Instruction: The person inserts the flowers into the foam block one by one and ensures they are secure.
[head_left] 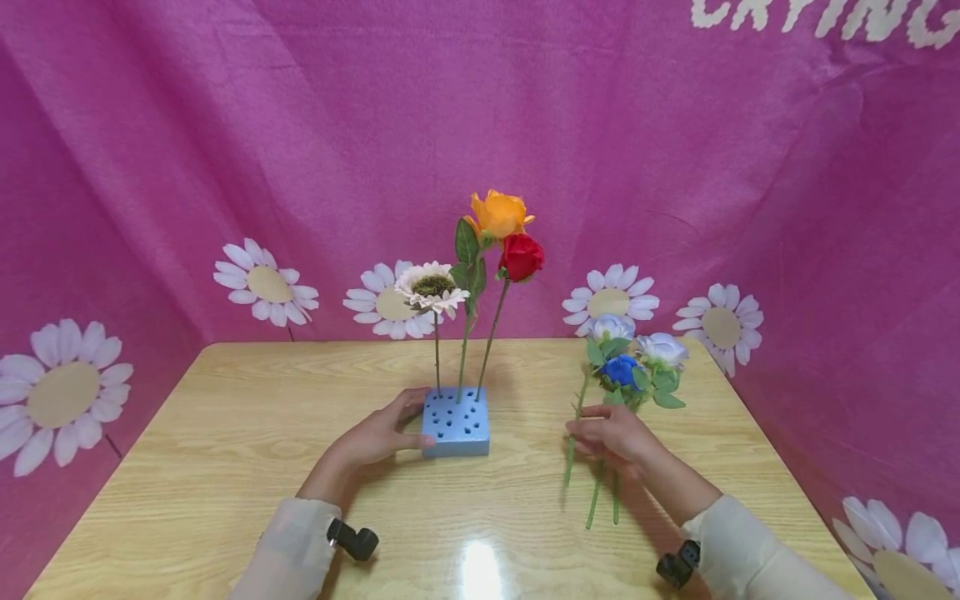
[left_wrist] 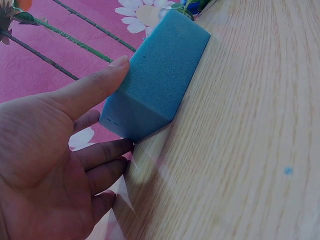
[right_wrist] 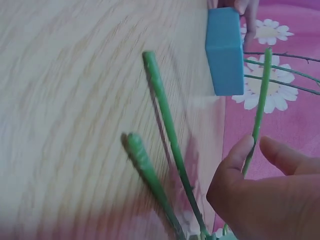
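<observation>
Currently on flower placement, by the look of it: the blue block (head_left: 456, 448) sits near the middle of the head frame on the wooden surface (head_left: 255, 417), with three stems already stuck in holes along its far part. Those carry a pale daisy-type bloom (head_left: 432, 290), an orange flower (head_left: 498, 215) and a red rose (head_left: 521, 257). Pick step in hand, I'd say. Right hand (head_left: 618, 437), right of centre, pinches a green stem (head_left: 578, 408) between thumb and finger; it leans slightly, lower end free and off the surface in the right wrist view. Its head is probably the whitish-blue flower (head_left: 610, 327); overlap makes that hard to confirm. Blue flower (head_left: 621, 371) and pale lilac flower (head_left: 663, 350) are just beside it, their two stems lying under the hand. Next move likely calls for lifting clear without snagging leaves, then bringing the stem end over a free hole, near upright. Left hand (head_left: 382, 433) braces the block's left side: thumb at the near corner, index round behind, other fingers loose alongside. Hands well apart, both occupied. Forearms come in from lower left and lower right, angled inward, wrists low.
</observation>
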